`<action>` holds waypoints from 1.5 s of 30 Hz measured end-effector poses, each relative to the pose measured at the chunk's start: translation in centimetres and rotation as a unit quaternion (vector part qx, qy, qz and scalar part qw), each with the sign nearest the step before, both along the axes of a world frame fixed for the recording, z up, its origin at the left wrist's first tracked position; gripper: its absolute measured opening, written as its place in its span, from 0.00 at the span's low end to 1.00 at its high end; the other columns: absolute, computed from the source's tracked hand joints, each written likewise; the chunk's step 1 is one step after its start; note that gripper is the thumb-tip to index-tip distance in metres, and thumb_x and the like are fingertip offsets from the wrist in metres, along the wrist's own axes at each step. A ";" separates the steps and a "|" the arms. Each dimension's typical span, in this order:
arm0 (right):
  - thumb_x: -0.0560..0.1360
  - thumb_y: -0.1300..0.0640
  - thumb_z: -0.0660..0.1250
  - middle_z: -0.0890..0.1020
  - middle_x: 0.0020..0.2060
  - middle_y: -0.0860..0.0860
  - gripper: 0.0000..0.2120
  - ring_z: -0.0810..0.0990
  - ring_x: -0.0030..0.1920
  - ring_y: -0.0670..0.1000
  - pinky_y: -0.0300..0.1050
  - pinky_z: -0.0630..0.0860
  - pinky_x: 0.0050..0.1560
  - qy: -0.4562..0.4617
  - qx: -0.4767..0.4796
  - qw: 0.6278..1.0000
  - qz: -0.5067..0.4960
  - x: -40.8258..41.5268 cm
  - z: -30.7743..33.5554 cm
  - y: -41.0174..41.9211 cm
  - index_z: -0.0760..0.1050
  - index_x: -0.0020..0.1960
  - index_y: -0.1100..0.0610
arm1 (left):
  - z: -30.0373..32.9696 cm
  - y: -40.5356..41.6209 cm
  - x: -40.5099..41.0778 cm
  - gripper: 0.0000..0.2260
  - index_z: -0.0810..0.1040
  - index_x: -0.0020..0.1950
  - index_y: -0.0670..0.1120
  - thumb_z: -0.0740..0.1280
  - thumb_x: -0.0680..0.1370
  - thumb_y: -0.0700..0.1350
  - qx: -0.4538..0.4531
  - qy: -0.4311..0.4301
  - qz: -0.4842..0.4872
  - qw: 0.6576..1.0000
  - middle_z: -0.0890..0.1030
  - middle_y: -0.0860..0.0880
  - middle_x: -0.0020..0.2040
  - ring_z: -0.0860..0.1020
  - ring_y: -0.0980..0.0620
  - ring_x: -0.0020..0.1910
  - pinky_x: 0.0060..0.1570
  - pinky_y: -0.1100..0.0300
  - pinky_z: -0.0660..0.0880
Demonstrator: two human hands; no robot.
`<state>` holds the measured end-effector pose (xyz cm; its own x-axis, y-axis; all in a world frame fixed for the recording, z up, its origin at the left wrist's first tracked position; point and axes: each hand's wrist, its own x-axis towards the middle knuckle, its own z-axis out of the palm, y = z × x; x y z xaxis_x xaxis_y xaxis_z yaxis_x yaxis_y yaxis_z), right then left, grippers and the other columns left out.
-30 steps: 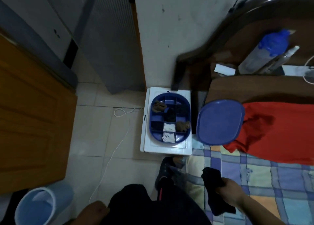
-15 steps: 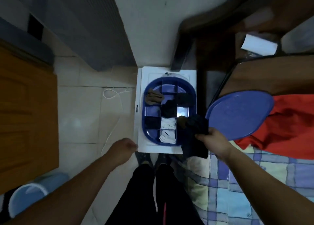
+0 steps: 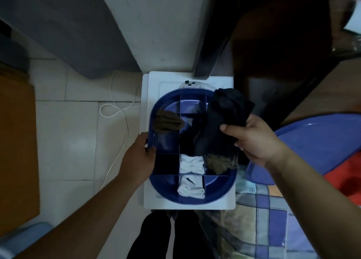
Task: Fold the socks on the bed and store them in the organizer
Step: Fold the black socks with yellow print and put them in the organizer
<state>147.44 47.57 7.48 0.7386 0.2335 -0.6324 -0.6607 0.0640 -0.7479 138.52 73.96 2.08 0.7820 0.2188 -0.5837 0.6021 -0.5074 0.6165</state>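
The dark sock (image 3: 224,118) in the right hand (image 3: 254,139) covers some middle and right boxes of the blue organizer (image 3: 195,199), so what lies in them is hidden. The left hand (image 3: 139,157) covers part of the left rim. The blue lid (image 3: 316,147) and the red cloth (image 3: 349,178) are cut off by the right edge. The bucket (image 3: 23,237) is cut off at the bottom left corner.
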 end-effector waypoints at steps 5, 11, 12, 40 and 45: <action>0.74 0.73 0.64 0.86 0.49 0.56 0.14 0.85 0.50 0.56 0.46 0.81 0.46 -0.067 0.026 0.997 -0.034 4.3 -0.3 2.8 0.79 0.55 0.60 | -0.7 0.0 -0.7 0.17 0.68 0.65 0.61 0.58 0.81 0.42 -0.011 -0.012 0.001 1.000 0.77 0.61 0.49 0.77 0.62 0.46 0.44 0.65 0.71; 0.73 0.70 0.68 0.85 0.50 0.57 0.14 0.84 0.53 0.57 0.56 0.79 0.57 -0.110 -0.036 0.992 -0.056 6.7 -2.6 5.7 0.80 0.55 0.58 | -1.1 0.1 -0.9 0.18 0.65 0.60 0.69 0.58 0.81 0.43 -0.023 -0.017 0.011 1.000 0.76 0.69 0.44 0.75 0.75 0.43 0.41 0.74 0.67; 0.73 0.70 0.68 0.86 0.50 0.55 0.14 0.84 0.53 0.55 0.56 0.79 0.59 -0.124 -0.067 0.989 -0.044 6.5 -3.2 6.1 0.80 0.54 0.56 | -1.2 0.1 -1.0 0.18 0.66 0.60 0.68 0.58 0.81 0.43 -0.023 -0.019 0.011 0.999 0.77 0.69 0.44 0.75 0.74 0.43 0.41 0.73 0.68; 0.70 0.43 0.72 0.74 0.50 0.53 0.21 0.75 0.50 0.54 0.51 0.76 0.48 -0.333 -0.528 0.766 0.155 5.3 -3.5 4.2 0.72 0.52 0.56 | -0.9 0.3 -0.6 0.18 0.66 0.55 0.70 0.58 0.82 0.44 -0.022 -0.020 -0.006 1.000 0.80 0.62 0.41 0.77 0.70 0.43 0.35 0.75 0.70; 0.78 0.48 0.62 0.81 0.50 0.54 0.14 0.78 0.51 0.56 0.50 0.75 0.53 -0.458 -0.484 0.701 0.255 0.6 -1.5 5.3 0.79 0.51 0.58 | -0.9 0.3 -0.6 0.17 0.66 0.57 0.70 0.57 0.82 0.45 -0.030 -0.009 -0.005 0.999 0.81 0.61 0.43 0.78 0.67 0.44 0.40 0.71 0.71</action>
